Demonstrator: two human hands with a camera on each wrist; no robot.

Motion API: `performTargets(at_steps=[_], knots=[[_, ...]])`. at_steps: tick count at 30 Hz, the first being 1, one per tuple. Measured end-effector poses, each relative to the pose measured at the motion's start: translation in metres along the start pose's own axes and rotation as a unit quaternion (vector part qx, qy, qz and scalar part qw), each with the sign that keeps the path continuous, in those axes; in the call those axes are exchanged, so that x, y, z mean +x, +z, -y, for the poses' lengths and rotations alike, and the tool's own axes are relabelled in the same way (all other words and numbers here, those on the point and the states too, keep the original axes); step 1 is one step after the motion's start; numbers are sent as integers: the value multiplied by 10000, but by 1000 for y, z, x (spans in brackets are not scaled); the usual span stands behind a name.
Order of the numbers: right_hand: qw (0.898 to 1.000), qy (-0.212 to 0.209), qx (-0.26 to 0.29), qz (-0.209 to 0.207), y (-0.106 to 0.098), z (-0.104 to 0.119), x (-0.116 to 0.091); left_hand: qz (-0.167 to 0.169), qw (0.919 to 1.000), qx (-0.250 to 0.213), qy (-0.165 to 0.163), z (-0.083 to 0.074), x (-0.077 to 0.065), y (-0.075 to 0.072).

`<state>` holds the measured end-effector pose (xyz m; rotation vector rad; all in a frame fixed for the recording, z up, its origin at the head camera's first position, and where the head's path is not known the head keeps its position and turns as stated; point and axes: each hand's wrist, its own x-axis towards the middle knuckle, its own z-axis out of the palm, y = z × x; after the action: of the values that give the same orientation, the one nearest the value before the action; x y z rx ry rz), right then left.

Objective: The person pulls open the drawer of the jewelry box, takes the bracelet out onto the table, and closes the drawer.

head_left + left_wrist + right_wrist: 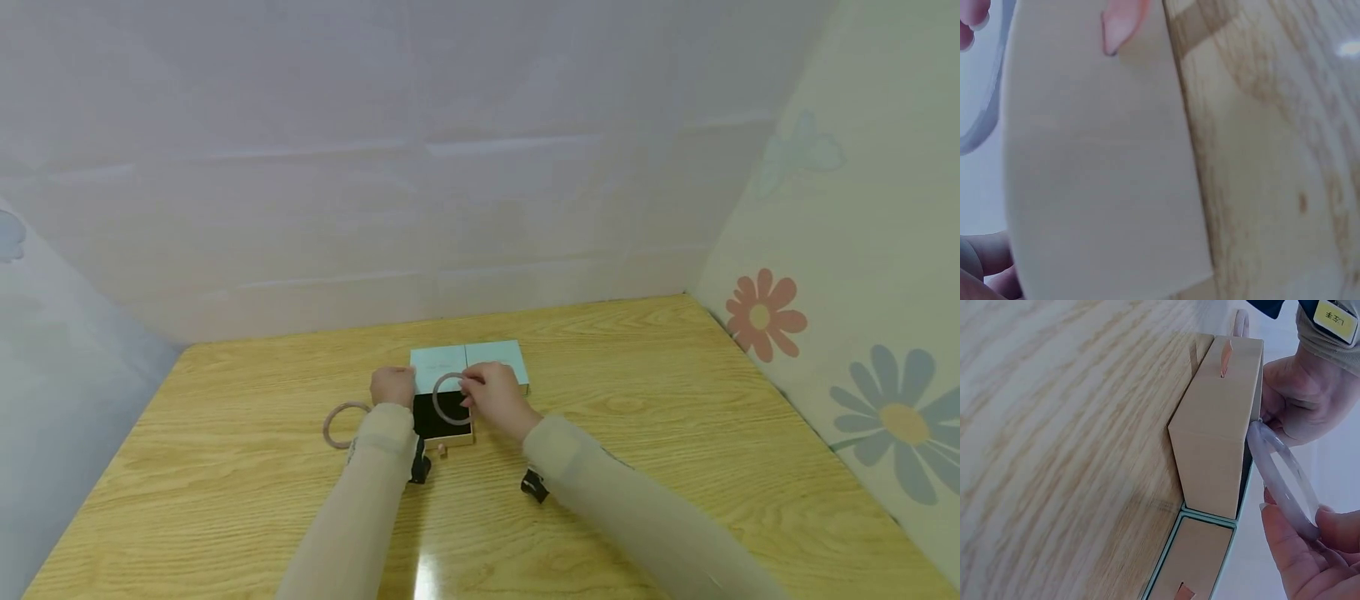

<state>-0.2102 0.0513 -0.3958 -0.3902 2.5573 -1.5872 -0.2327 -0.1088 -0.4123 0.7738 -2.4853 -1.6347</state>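
My right hand (497, 400) pinches a pale, translucent bangle (436, 407) between thumb and fingers. The bangle is tilted over the black-lined drawer (442, 410), which is pulled out of the left of two light-blue boxes (438, 360). In the right wrist view, the bangle's (1285, 487) far end is right at the drawer's rim. My left hand (392, 387) grips the drawer's left edge close to the box, its fingertips partly hidden. A pink pull tab (442, 450) hangs on the drawer front (1104, 156). A second bangle (328, 429) lies on the table, left of the drawer.
The other light-blue box (498, 356) stands against the first on its right, its beige drawer front (1194, 556) pushed in. Everything rests on a wood-grain table (660, 375). Pale fabric walls surround it, and a black wrist camera (534, 485) sits below my right sleeve.
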Motion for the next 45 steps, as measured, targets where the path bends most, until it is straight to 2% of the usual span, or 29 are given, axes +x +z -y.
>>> performTargets(at_steps=[7, 16, 23, 29, 37, 45], knots=[[9997, 79, 192, -131, -5, -4, -1, 132, 9999, -41, 41, -3, -5, -2], [9986, 202, 383, -294, -10, -10, -1, 41, 10000, -42, -30, -2, -2, 0], [9984, 180, 386, -359, -14, -16, -3, 163, 9995, -222, -129, -2, -2, -1], [9975, 212, 498, -447, -18, -18, -6, 119, 9998, -178, -51, -3, -4, 0], [9978, 304, 381, -458, -23, -21, -8, 125, 9998, -160, -30, -3, -4, -1], [9978, 322, 362, -444, -26, -24, -9, 216, 9994, -222, -143, 1, -1, -2]])
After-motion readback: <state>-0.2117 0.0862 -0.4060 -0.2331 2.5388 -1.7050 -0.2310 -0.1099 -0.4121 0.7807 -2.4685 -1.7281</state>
